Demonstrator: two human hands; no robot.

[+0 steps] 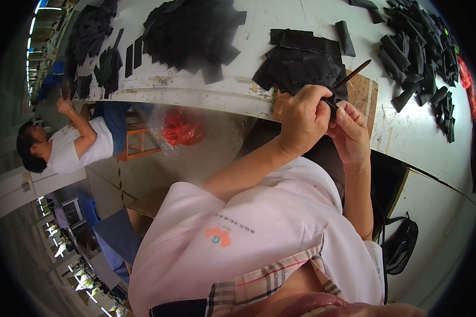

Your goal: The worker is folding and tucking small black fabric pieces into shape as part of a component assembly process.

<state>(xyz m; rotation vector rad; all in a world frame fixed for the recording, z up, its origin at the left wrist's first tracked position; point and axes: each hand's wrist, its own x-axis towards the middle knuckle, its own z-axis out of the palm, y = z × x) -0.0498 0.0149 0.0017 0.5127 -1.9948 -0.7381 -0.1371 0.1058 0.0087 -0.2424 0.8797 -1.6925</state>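
Close together at the table's edge, my left hand (304,117) and my right hand (350,134) are both closed, fingertips meeting on a small black fabric piece (330,103). Most of that piece is hidden by the fingers. A thin dark stick (355,73) slants up and right from beside the left fingertips; its lower end is hidden, so I cannot tell whether a hand grips it. Just beyond my hands lies a stack of flat black fabric pieces (304,59), partly over a brown board (362,100).
A large heap of black pieces (188,37) lies farther left on the white table (248,100). Rolled or folded black pieces (415,53) are piled at the right. A co-worker (84,140) sits at left, near a red plastic bag (182,127). A black bag (402,243) hangs at lower right.
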